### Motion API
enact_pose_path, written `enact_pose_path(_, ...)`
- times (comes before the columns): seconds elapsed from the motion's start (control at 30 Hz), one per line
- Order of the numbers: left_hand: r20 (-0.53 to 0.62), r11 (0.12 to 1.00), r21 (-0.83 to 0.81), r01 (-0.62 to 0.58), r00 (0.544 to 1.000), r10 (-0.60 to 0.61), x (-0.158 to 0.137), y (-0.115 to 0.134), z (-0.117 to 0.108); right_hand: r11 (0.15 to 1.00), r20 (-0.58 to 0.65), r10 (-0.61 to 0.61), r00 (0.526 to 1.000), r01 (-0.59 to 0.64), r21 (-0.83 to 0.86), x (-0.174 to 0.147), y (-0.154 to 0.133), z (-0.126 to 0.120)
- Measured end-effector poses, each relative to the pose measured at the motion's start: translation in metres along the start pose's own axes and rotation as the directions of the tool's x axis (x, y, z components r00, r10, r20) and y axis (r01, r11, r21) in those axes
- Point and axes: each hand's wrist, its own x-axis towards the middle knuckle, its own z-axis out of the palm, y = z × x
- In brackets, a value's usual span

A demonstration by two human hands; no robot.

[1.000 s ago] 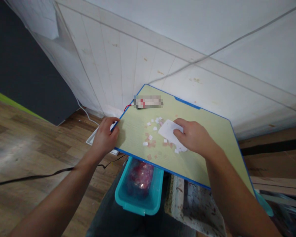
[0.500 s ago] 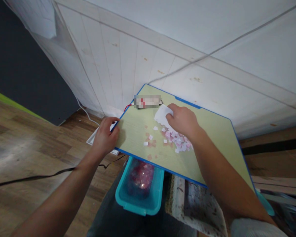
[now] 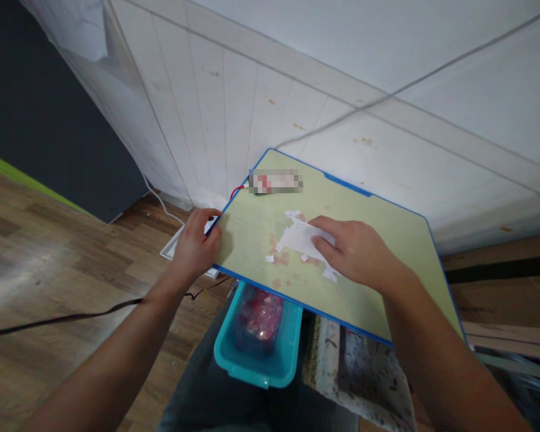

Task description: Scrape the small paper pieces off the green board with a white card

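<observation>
My right hand (image 3: 353, 247) pinches a flat white card (image 3: 302, 240) between thumb and fingers, low over the tabletop. Small white and pinkish square pieces (image 3: 330, 273) show around the card's edges; most of the pile is hidden beneath it and my hand. One loose square (image 3: 270, 258) lies apart, to the left. Gripping the left edge of the pale yellow, blue-rimmed table (image 3: 400, 252) is my left hand (image 3: 201, 241), its fingers curled round the rim.
A phone-like object (image 3: 275, 182), blurred out, lies at the table's back left with a red cable. Below the front edge, a teal plastic bin (image 3: 256, 363) holds a shiny reddish bag (image 3: 261, 318). A patterned fabric-lined basket (image 3: 328, 366) stands beside it. The white wall (image 3: 234, 90) rises behind.
My right hand has moved the card towards me and slightly right, over the pile of squares. The view has shifted slightly; my left hand stays on the table edge.
</observation>
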Motion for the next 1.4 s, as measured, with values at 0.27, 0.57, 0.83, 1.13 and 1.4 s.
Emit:
enact_pose_path(0.27, -0.009, 1.000, -0.010, 0.009, 1.000, -0.009, -0.001, 0.000, 0.001, 0.957, -0.055, 0.221, 0.974, -0.227, -0.183, 0.007, 0.005, 0.000)
enact_pose_path(0.57, -0.025, 1.000, -0.003, 0.000, 1.000, 0.000, 0.000, 0.000, 0.002, 0.992, 0.033, -0.122, 0.992, 0.122, -0.006, -0.011, -0.022, -0.007)
enact_pose_path(0.83, -0.030, 1.000, -0.008, 0.004, 1.000, -0.005, 0.000, -0.001, 0.002, 0.977, 0.011, -0.174, 0.985, 0.174, -0.119, 0.020, -0.059, -0.013)
enact_pose_path(1.13, -0.025, 1.000, -0.012, 0.005, 1.000, -0.005, -0.001, -0.001, 0.002, 0.985, -0.023, 0.033, 0.999, -0.036, -0.166, 0.059, -0.042, -0.012)
enact_pose_path(1.4, -0.034, 1.000, -0.025, 0.009, 0.999, -0.010, -0.001, -0.001, 0.003, 0.982, -0.019, 0.164, 0.986, -0.165, -0.091, 0.067, -0.045, -0.012)
